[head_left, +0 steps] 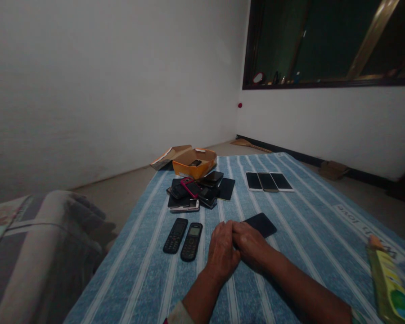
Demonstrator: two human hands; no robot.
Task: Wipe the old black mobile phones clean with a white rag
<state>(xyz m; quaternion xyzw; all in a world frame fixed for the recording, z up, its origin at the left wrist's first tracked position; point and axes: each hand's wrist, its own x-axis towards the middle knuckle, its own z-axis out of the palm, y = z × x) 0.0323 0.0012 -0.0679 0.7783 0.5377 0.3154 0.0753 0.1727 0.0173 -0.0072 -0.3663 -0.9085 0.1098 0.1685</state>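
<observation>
My left hand (221,252) lies palm down on the blue striped cloth (148,274), its fingers stretched flat and holding nothing. My right hand (251,244) rests against it from the right, with its fingertips tucked under the left fingers and hidden. A dark smartphone (261,223) lies face up just beyond my right hand, at its knuckles. Two black keypad phones (175,235) (191,241) lie side by side to the left of my left hand.
A heap of several phones (195,191) sits farther back, in front of an open orange box (194,163) holding one phone. Three smartphones (268,181) lie in a row at the back right. A green packet (388,283) lies near right; rolled bedding (43,252) at left.
</observation>
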